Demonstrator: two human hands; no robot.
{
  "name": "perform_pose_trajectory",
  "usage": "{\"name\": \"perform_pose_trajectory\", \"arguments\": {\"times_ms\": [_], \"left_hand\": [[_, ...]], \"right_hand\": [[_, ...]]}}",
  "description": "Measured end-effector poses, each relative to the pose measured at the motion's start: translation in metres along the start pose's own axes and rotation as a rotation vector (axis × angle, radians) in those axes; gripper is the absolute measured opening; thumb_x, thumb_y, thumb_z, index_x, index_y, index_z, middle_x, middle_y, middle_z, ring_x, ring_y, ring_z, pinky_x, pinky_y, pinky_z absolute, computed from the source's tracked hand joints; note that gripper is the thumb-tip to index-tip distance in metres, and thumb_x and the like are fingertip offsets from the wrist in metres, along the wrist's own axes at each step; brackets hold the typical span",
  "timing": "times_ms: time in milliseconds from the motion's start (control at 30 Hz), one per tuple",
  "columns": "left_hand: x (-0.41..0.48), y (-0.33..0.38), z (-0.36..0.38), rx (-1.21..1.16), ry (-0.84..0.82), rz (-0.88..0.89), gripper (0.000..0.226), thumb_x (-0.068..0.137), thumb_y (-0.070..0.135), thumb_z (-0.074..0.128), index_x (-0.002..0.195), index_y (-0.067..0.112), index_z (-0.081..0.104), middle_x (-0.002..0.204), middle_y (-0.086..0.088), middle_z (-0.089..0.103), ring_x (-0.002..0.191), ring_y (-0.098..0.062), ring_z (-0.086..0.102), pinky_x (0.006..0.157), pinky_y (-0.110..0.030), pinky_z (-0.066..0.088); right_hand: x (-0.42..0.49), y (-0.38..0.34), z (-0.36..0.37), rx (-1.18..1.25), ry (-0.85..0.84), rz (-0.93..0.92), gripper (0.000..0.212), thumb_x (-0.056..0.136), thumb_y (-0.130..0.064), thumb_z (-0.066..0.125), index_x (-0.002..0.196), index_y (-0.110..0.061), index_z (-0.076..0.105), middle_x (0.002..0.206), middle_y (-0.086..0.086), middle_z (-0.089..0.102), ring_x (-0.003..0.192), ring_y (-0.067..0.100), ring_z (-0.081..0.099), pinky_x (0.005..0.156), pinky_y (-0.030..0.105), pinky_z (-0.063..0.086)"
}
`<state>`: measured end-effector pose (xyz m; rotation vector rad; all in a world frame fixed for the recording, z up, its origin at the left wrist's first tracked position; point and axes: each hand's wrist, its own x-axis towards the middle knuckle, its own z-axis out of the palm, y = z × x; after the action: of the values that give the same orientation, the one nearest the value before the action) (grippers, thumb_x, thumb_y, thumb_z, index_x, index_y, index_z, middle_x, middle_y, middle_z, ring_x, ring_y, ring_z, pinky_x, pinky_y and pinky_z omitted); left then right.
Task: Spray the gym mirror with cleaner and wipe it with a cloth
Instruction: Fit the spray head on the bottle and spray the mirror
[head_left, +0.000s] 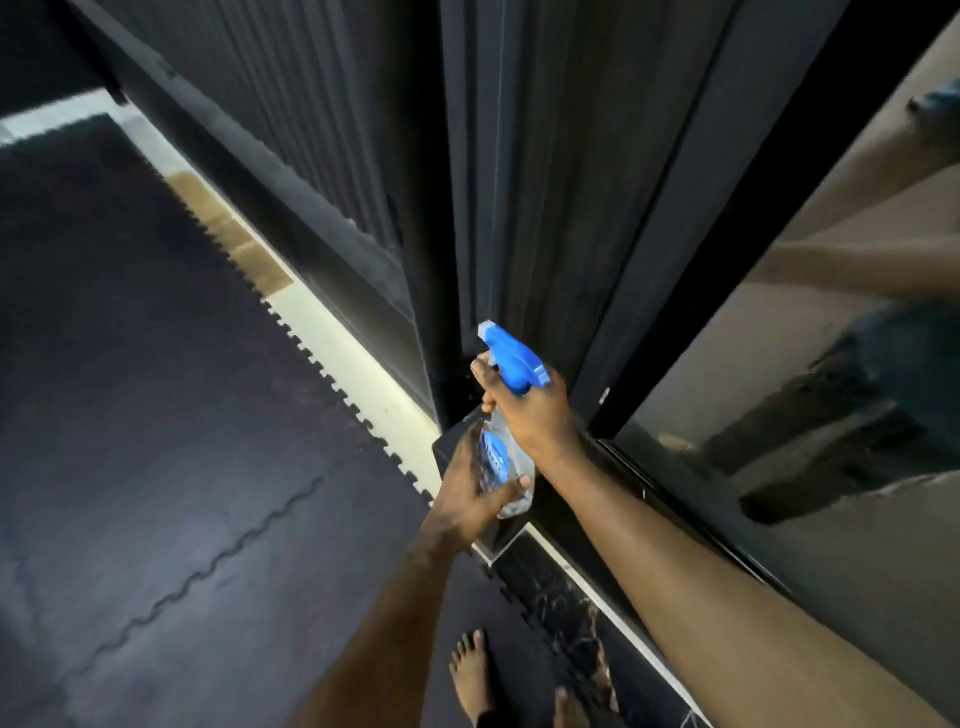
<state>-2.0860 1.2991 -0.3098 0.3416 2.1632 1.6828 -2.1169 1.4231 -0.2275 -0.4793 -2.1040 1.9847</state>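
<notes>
The light, smooth plastic spray bottle (501, 457) looks slippery, so the right hand (535, 415) grips its neck while the left hand (467, 499) cups its clear body.

No readable text

The spray bottle (498, 462) carries a blue oval label, but its lettering is too blurred to make out.

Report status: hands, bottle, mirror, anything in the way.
Right hand grips spray bottle at the neck, left hand holds its body. Mirror to the right. No cloth visible.
</notes>
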Motion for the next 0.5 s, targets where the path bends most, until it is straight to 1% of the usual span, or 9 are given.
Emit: {"name": "perform_pose_trajectory", "arguments": {"times_ms": [33, 100, 167, 200, 267, 333, 400, 433, 500], "left_hand": [[0.013, -0.007, 0.0, 0.004, -0.025, -0.014, 0.072, 0.085, 0.015, 0.085, 0.141, 0.026, 0.041, 0.132, 0.017, 0.059, 0.117, 0.014, 0.058, 0.094, -0.005, 0.042], [0.034, -0.021, 0.0, 0.012, -0.025, -0.039, 0.084, 0.078, 0.021, 0.089, 0.146, 0.014, 0.041, 0.133, 0.015, 0.059, 0.119, 0.01, 0.059, 0.094, -0.006, 0.042], [0.055, -0.036, 0.002, 0.025, -0.008, -0.06, 0.091, 0.074, 0.029, 0.089, 0.148, 0.01, 0.04, 0.133, 0.013, 0.06, 0.119, 0.007, 0.059, 0.093, -0.007, 0.043], [0.063, -0.043, 0.003, 0.038, 0.001, -0.072, 0.092, 0.071, 0.031, 0.089, 0.146, 0.011, 0.04, 0.132, 0.012, 0.06, 0.117, 0.008, 0.059, 0.091, -0.007, 0.044], [0.075, -0.054, 0.003, 0.06, 0.021, -0.083, 0.093, 0.068, 0.034, 0.09, 0.143, 0.01, 0.041, 0.13, 0.01, 0.06, 0.115, 0.01, 0.059, 0.089, -0.006, 0.044], [0.086, -0.064, 0.005, 0.084, 0.048, -0.079, 0.099, 0.066, 0.044, 0.09, 0.143, 0.01, 0.04, 0.13, 0.012, 0.059, 0.116, 0.009, 0.059, 0.09, -0.007, 0.044], [0.093, -0.075, 0.008, 0.089, 0.068, -0.098, 0.1, 0.065, 0.05, 0.088, 0.143, 0.01, 0.039, 0.13, 0.014, 0.058, 0.116, 0.008, 0.059, 0.09, -0.007, 0.045], [0.095, -0.08, 0.01, 0.098, 0.073, -0.106, 0.096, 0.066, 0.049, 0.088, 0.141, 0.012, 0.039, 0.129, 0.014, 0.058, 0.116, 0.007, 0.06, 0.09, -0.008, 0.045], [0.097, -0.088, 0.014, 0.125, 0.086, -0.12, 0.088, 0.069, 0.043, 0.09, 0.138, 0.02, 0.039, 0.128, 0.009, 0.059, 0.116, 0.002, 0.061, 0.092, -0.014, 0.047]], "right_hand": [[0.011, 0.01, 0.001, -0.008, -0.001, 0.004, 0.017, 0.092, -0.017, 0.079, 0.098, -0.002, 0.073, 0.065, -0.003, 0.062, 0.053, 0.007, 0.057, 0.059, 0.015, 0.049], [0.027, 0.026, 0.004, -0.041, 0.008, 0.01, 0.027, 0.089, -0.032, 0.082, 0.102, -0.009, 0.076, 0.069, -0.008, 0.066, 0.061, 0.006, 0.063, 0.067, 0.02, 0.053], [0.042, 0.043, 0.006, -0.096, -0.008, -0.003, 0.039, 0.083, -0.051, 0.081, 0.104, -0.019, 0.078, 0.08, -0.009, 0.074, 0.076, 0.009, 0.071, 0.08, 0.03, 0.057], [0.047, 0.051, 0.007, -0.091, -0.017, 0.002, 0.042, 0.08, -0.055, 0.08, 0.104, -0.021, 0.078, 0.087, -0.01, 0.076, 0.084, 0.011, 0.074, 0.085, 0.033, 0.059], [0.053, 0.064, 0.007, -0.074, -0.049, -0.003, 0.037, 0.081, -0.047, 0.084, 0.106, -0.021, 0.076, 0.094, -0.013, 0.078, 0.093, 0.007, 0.074, 0.09, 0.029, 0.058], [0.059, 0.074, 0.005, -0.101, -0.079, -0.014, 0.027, 0.086, -0.03, 0.084, 0.108, -0.017, 0.076, 0.095, -0.016, 0.077, 0.094, 0.003, 0.073, 0.089, 0.023, 0.056], [0.064, 0.086, 0.002, -0.129, -0.092, -0.024, 0.025, 0.086, -0.022, 0.084, 0.106, -0.011, 0.075, 0.095, -0.016, 0.076, 0.093, 0.002, 0.073, 0.087, 0.021, 0.056], [0.066, 0.092, 0.0, -0.143, -0.106, -0.02, 0.022, 0.085, -0.02, 0.084, 0.103, -0.012, 0.074, 0.093, -0.02, 0.075, 0.092, -0.001, 0.072, 0.085, 0.019, 0.056], [0.068, 0.1, -0.002, -0.146, -0.136, -0.003, 0.02, 0.084, -0.014, 0.084, 0.098, -0.019, 0.071, 0.087, -0.032, 0.072, 0.088, -0.008, 0.07, 0.082, 0.014, 0.053]]}}
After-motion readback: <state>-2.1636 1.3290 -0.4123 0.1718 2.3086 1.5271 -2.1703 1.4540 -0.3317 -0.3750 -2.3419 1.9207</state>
